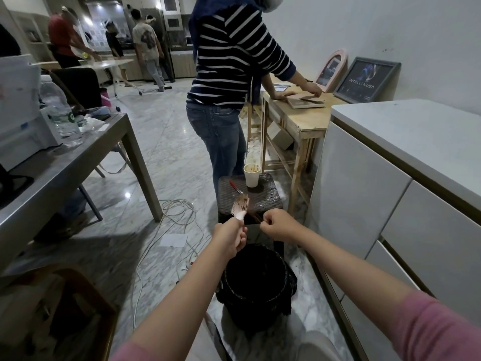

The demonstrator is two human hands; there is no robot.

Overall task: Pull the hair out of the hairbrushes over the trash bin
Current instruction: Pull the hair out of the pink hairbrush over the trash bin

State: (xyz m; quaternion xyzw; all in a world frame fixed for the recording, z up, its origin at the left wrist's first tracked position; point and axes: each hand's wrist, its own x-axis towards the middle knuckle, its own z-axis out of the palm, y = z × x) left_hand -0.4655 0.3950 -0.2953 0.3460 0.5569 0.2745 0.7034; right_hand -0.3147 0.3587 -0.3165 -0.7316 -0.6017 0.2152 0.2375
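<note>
Now, pale bristly hairbrush (240, 205), round black bin (256, 285)

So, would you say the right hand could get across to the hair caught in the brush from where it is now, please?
Probably yes. The right hand, closed in a fist, sits just beside the hairbrush that the left hand holds up by the handle; nothing lies between them above the trash bin.

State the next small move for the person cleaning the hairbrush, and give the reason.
Probably draw the right hand down toward the trash bin and let go. It is closed in a fist beside the hairbrush held in the left hand, and brown hair still sits in the bristles; whether it grips strands cannot be told.
</note>
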